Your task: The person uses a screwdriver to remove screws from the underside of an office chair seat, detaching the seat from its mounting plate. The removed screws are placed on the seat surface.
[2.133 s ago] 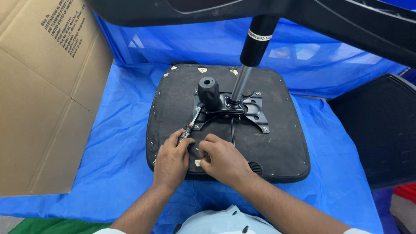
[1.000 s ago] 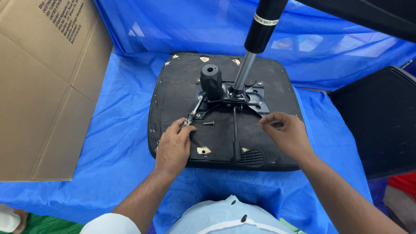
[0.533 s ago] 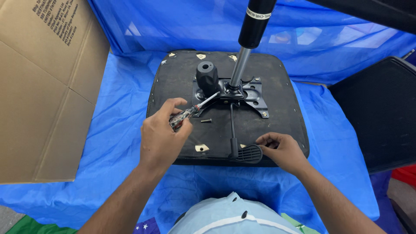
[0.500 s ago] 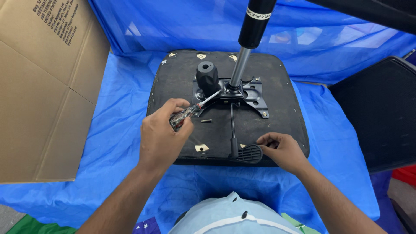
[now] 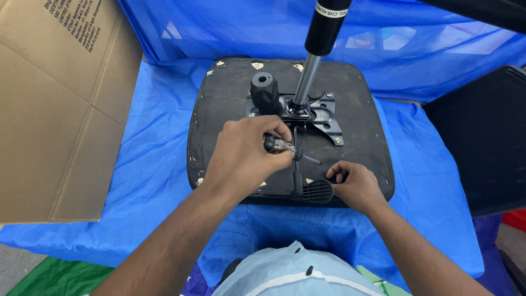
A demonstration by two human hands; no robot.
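Observation:
An upturned black chair seat [image 5: 361, 104] lies on a blue sheet, with a black metal mechanism plate [image 5: 323, 112], a round knob [image 5: 264, 90] and a gas cylinder [image 5: 315, 60] rising from its middle. My left hand [image 5: 241, 159] grips a screwdriver [image 5: 282, 145] by its clear handle; the shaft points right over the seat. My right hand [image 5: 353, 183] rests on the seat's near edge, fingers curled beside the black lever paddle [image 5: 315, 192]. Whether it pinches something small I cannot tell.
A large flattened cardboard box [image 5: 55, 104] stands at the left. A black chair part [image 5: 482, 137] lies at the right on the blue sheet [image 5: 142, 159]. A dark chair base hangs across the top right. Green sheet shows at the bottom left.
My left hand has carried the screwdriver from the seat's left side toward the middle, near the lever. My right hand stays at the near edge by the paddle.

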